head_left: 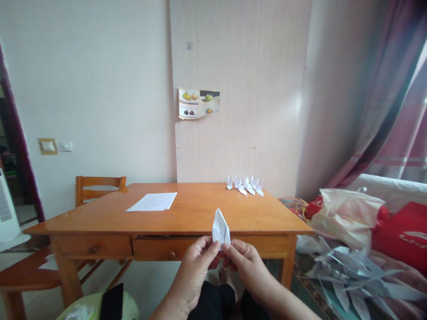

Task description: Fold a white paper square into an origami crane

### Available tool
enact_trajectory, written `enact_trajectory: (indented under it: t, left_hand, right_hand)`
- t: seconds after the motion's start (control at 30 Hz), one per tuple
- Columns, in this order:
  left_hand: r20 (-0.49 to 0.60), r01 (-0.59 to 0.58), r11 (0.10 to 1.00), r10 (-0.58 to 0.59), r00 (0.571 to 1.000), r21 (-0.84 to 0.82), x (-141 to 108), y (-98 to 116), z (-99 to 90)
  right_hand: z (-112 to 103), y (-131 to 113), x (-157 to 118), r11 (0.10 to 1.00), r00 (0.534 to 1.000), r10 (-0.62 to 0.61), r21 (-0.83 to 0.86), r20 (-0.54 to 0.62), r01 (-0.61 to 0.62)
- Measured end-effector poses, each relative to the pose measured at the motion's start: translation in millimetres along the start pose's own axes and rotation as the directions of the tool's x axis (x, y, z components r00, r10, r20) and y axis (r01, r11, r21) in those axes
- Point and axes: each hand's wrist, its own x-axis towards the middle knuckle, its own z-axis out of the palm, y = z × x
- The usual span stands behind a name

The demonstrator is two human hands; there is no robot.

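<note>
A small folded white paper [220,229] with a pointed top is held upright in front of the table's near edge. My left hand [200,266] pinches its lower left side between thumb and fingers. On the lower right side, my right hand [248,266] pinches the same paper. Several folded white paper pieces [246,184] stand grouped at the table's far right. A stack of printed sheets [152,202] lies on the left part of the wooden table [196,213].
A wooden chair [100,182] stands behind the table at left. Below left, a dark phone [112,302] rests on a pale green stool [130,307]. At right are bags [347,215] and a heap of folded paper strips [353,275].
</note>
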Motion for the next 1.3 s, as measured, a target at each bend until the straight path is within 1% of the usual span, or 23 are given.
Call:
enact_trajectory:
  t: [0.07, 0.2, 0.37, 0.43, 0.5, 0.63, 0.77, 0.97, 1.07, 1.13, 1.3]
  left_hand:
    - [0.001, -0.009, 0.999, 0.009, 1.000, 0.043, 0, 0, -0.2]
    - [-0.038, -0.053, 0.993, 0.057, 0.998, 0.110, 2, -2, -1.3]
    - [-0.028, -0.066, 0.992, 0.069, 0.997, 0.103, 3, -2, -1.7]
    - [-0.026, -0.064, 0.992, 0.067, 0.997, 0.107, 2, -1, -1.1]
    - [-0.018, -0.061, 0.989, 0.064, 0.998, 0.131, 1, 1, -0.1]
    - [-0.005, -0.063, 0.983, 0.065, 0.998, 0.174, 0, 2, 2.5]
    - [-0.003, -0.050, 0.986, 0.051, 0.999, 0.161, 1, 1, 4.8]
    - [0.001, -0.008, 0.997, 0.008, 1.000, 0.075, -1, 1, 9.1]
    - [0.008, -0.010, 0.999, 0.010, 1.000, 0.032, -1, 2, 13.2]
    - [0.010, -0.001, 1.000, 0.001, 1.000, 0.029, 0, 2, 15.9]
    - [-0.001, -0.028, 0.998, 0.028, 1.000, 0.051, 0, 5, 19.2]
  right_hand:
    - [0, -2, 0, 1.000, 1.000, -0.001, 0.002, -0.003, 0.001]
    - [1, -3, 0, 1.000, 1.000, 0.005, -0.003, -0.014, -0.005]
    - [0, -4, 0, 0.998, 0.999, 0.043, -0.044, -0.003, -0.043]
    - [0, -4, 1, 0.998, 0.999, 0.047, -0.041, -0.020, -0.047]
    - [-1, -4, 2, 1.000, 0.999, 0.028, 0.001, -0.047, -0.028]
    - [0, -6, 2, 0.991, 0.997, -0.003, 0.136, -0.074, 0.013]
    - [0, -10, 1, 0.982, 0.996, 0.005, 0.188, -0.088, 0.012]
    - [1, -20, 1, 0.983, 0.986, -0.022, 0.176, -0.163, 0.051]
    - [2, -20, 0, 0.980, 0.988, -0.014, 0.196, -0.155, 0.045]
    - [2, -19, -1, 0.979, 0.989, -0.003, 0.203, -0.145, 0.033]
    - [1, -20, -2, 0.974, 0.994, -0.004, 0.226, -0.106, 0.028]
